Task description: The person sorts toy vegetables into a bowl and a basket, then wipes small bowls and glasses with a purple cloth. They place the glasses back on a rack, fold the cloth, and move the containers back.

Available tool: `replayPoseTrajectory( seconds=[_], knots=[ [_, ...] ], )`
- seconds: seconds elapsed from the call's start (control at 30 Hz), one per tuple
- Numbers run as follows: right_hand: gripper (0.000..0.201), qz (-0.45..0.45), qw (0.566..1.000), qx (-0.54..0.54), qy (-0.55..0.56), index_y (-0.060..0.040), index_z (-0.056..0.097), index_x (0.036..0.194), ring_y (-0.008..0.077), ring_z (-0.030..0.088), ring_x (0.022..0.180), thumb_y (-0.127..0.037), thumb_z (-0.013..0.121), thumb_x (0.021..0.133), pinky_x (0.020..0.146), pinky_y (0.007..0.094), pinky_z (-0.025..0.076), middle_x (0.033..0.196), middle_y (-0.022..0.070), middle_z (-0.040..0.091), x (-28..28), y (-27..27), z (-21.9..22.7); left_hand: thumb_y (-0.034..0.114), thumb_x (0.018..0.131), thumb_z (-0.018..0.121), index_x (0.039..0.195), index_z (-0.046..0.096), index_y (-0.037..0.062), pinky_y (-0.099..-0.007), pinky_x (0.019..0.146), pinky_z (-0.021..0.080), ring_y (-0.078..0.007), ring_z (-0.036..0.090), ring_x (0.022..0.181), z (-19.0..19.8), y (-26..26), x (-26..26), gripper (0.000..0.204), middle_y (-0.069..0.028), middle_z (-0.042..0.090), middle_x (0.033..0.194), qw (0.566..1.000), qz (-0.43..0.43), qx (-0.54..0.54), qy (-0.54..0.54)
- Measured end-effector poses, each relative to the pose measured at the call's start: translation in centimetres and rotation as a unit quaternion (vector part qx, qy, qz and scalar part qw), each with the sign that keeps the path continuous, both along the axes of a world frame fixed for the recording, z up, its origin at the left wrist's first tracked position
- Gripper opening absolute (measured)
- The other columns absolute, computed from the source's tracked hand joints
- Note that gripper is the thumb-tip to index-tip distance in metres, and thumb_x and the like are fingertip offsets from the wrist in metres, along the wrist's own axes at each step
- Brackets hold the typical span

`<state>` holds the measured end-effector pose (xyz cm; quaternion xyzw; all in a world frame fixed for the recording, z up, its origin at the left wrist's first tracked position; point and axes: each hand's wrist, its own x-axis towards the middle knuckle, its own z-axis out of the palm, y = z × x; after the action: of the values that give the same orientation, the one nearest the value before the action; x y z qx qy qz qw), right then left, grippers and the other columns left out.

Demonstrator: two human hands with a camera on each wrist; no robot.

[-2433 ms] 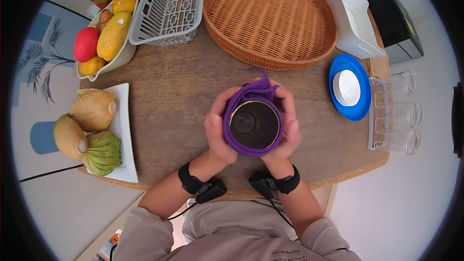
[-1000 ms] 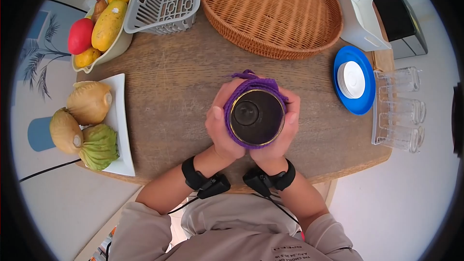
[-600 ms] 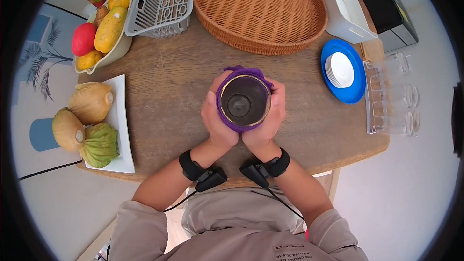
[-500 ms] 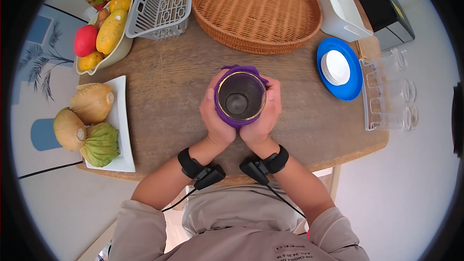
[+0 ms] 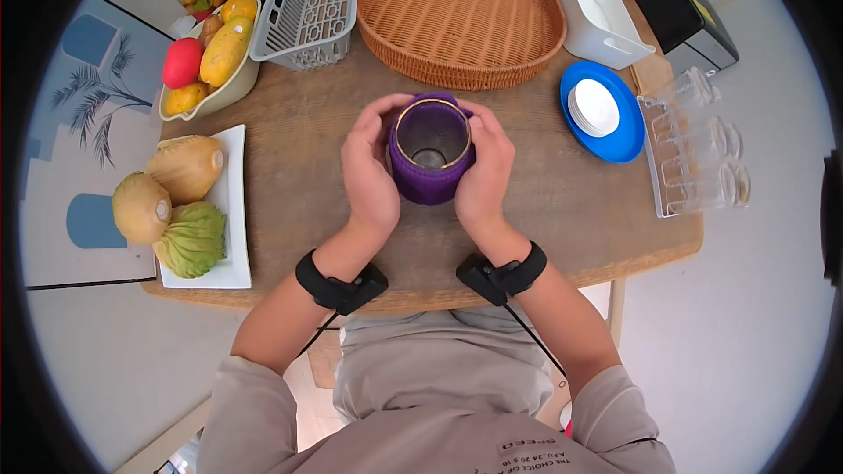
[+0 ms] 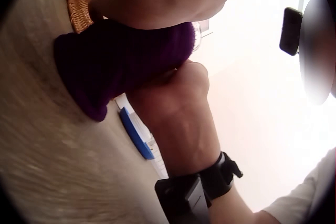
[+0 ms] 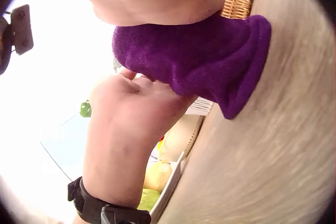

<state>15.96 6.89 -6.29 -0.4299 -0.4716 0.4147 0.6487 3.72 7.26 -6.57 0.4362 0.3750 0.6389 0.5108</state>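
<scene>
A gold-rimmed glass [image 5: 433, 133] stands between both hands, wrapped in a purple cloth [image 5: 428, 184] that covers its side up to just below the rim. My left hand [image 5: 369, 165] curves around its left side, fingertips reaching the far side of the cloth. On the other side my right hand [image 5: 486, 162] holds it the same way, with bent fingers along the cloth. The heels of the hands are apart at the near side. Both wrist views show the cloth [image 6: 121, 58] between the hands, its lower edge flaring out close over the wooden tabletop [image 7: 283, 145].
Beyond the glass lies a round wicker tray [image 5: 461, 22], beside a grey plastic basket [image 5: 307, 22]. At left are a bowl of fruit [image 5: 230, 92] and a white plate [image 5: 235, 211] of vegetables. At right are a blue plate [image 5: 625, 145] with white saucers and a rack of glasses [image 5: 702, 140].
Both hands and the wrapped glass have moved away from the body. The wrists have spread apart, and the front of the cloth now shows. The head view has shifted slightly.
</scene>
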Motion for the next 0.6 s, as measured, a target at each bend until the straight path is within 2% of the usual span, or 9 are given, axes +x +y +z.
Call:
replayPoseTrajectory(
  seconds=[0.13, 0.23, 0.33, 0.43, 0.5, 0.6],
  knots=[
    [0.044, -0.012, 0.998, -0.002, 0.066, 0.0072, 0.066, 0.107, 0.019, 0.064, 0.102, -0.023, 0.034, 0.106, 0.092, 0.0308, 0.048, 0.11, 0.0156, 0.069, -0.4, 0.3, 0.9, 0.038, 0.109, 0.024, 0.12, 0.062, -0.0034, -0.0336, 0.102, 0.047, -0.0201, 0.063, 0.111, 2.1, -0.1, 1.4, 0.057, -0.0135, 0.068, 0.118, 0.998, 0.005, -0.055, -0.013],
    [0.047, -0.002, 0.986, -0.079, 0.145, 0.0068, 0.066, 0.108, 0.0194, 0.064, 0.102, -0.024, 0.031, 0.107, 0.092, 0.0321, 0.048, 0.112, 0.0159, 0.069, -0.9, 0.1, 1.3, 0.039, 0.11, 0.02, 0.118, 0.063, -0.0032, -0.0337, 0.1, 0.049, -0.0201, 0.065, 0.107, 1.8, 0.0, 2.5, 0.061, -0.0134, 0.069, 0.113, 0.998, 0.026, -0.048, 0.01],
    [0.05, -0.041, 0.991, -0.033, 0.126, 0.0064, 0.065, 0.109, 0.0201, 0.064, 0.102, -0.028, 0.028, 0.108, 0.091, 0.0335, 0.049, 0.112, 0.0155, 0.068, -1.7, 0.2, -0.3, 0.039, 0.11, 0.019, 0.117, 0.064, -0.0034, -0.0343, 0.099, 0.05, -0.0208, 0.065, 0.107, 1.0, -0.3, 2.9, 0.062, -0.0134, 0.07, 0.112, 0.999, 0.037, -0.029, -0.009],
    [0.057, -0.047, 0.994, -0.015, 0.102, 0.0063, 0.062, 0.116, 0.0204, 0.065, 0.108, -0.035, 0.023, 0.109, 0.098, 0.0336, 0.05, 0.12, 0.0164, 0.068, -2.1, 0.2, -0.2, 0.038, 0.11, 0.018, 0.115, 0.065, -0.0036, -0.0342, 0.097, 0.05, -0.0209, 0.066, 0.105, 0.3, -0.4, 3.2, 0.063, -0.0129, 0.07, 0.111, 0.998, 0.057, -0.019, -0.025],
    [0.056, -0.036, 0.996, -0.022, 0.079, 0.0051, 0.062, 0.114, 0.0204, 0.065, 0.108, -0.035, 0.023, 0.109, 0.098, 0.0336, 0.05, 0.12, 0.0164, 0.068, -1.9, 0.0, 0.0, 0.037, 0.111, 0.018, 0.112, 0.066, -0.0037, -0.0334, 0.093, 0.052, -0.0204, 0.067, 0.099, 0.1, -0.3, 3.6, 0.063, -0.0122, 0.072, 0.106, 0.996, 0.086, -0.013, -0.021],
    [0.054, -0.031, 0.998, -0.024, 0.053, 0.0033, 0.062, 0.112, 0.0202, 0.064, 0.108, -0.034, 0.023, 0.11, 0.099, 0.0335, 0.05, 0.12, 0.0162, 0.068, -1.7, -0.3, 0.0, 0.037, 0.111, 0.018, 0.113, 0.066, -0.0035, -0.0338, 0.094, 0.052, -0.0205, 0.067, 0.1, -0.1, -0.4, 3.6, 0.063, -0.0122, 0.072, 0.107, 0.996, 0.078, -0.023, -0.042]
  ],
)
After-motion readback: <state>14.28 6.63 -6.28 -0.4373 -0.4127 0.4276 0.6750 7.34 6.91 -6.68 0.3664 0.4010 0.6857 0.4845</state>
